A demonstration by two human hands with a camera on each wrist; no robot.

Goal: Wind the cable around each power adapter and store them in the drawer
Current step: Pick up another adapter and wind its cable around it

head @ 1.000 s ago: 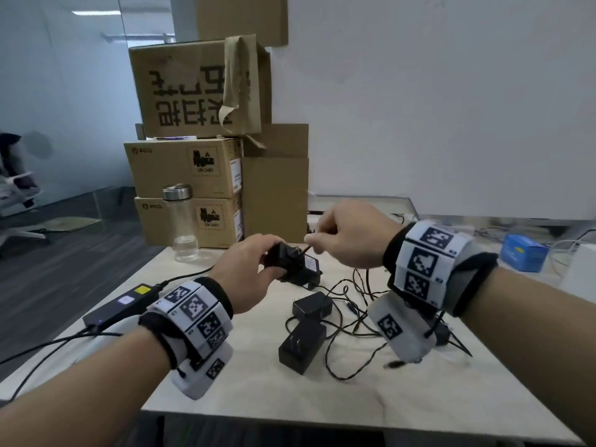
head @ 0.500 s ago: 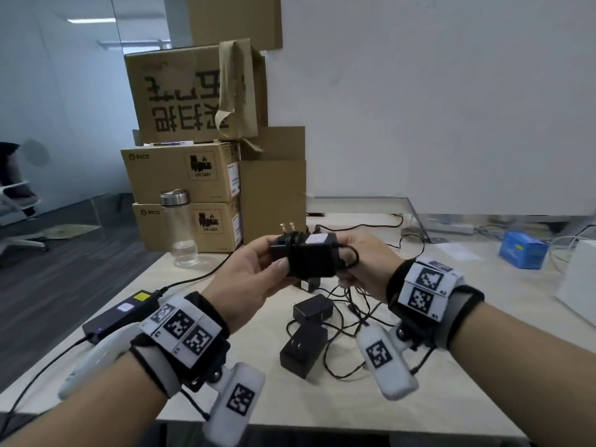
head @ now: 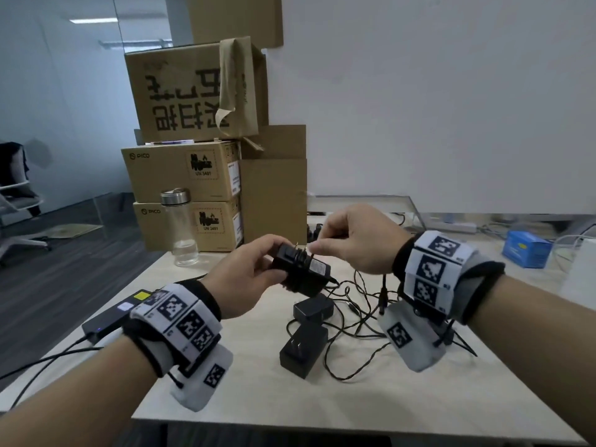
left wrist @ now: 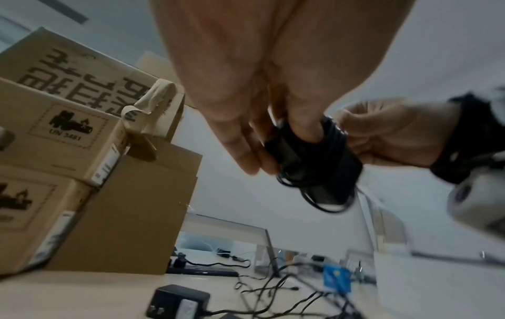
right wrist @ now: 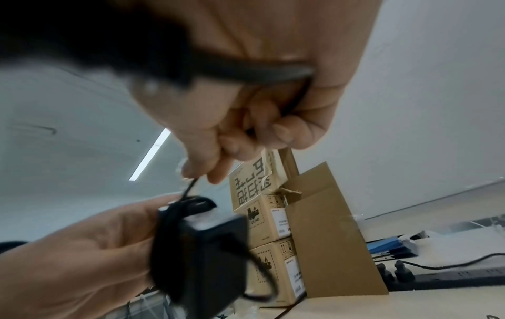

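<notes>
Above the table my left hand (head: 254, 269) grips a black power adapter (head: 301, 269) with several turns of thin black cable round its body. The same adapter (left wrist: 308, 159) shows in the left wrist view, and in the right wrist view this adapter (right wrist: 199, 243) has a cable loop hanging below it. My right hand (head: 342, 245) pinches the cable (right wrist: 189, 187) just above the adapter's prongs. Two more black adapters (head: 312, 309) (head: 303, 348) lie on the table among loose tangled cables (head: 358, 321). No drawer is in view.
Stacked cardboard boxes (head: 193, 130) stand at the table's back left, a glass bottle (head: 180, 225) in front of them. A flat black power brick (head: 113, 317) lies at the left edge. A blue box (head: 525, 248) and a power strip (right wrist: 451, 278) sit at the back right.
The adapter has been turned in my left hand. My right hand has come from beside and behind it to above it, carrying the cable over the top.
</notes>
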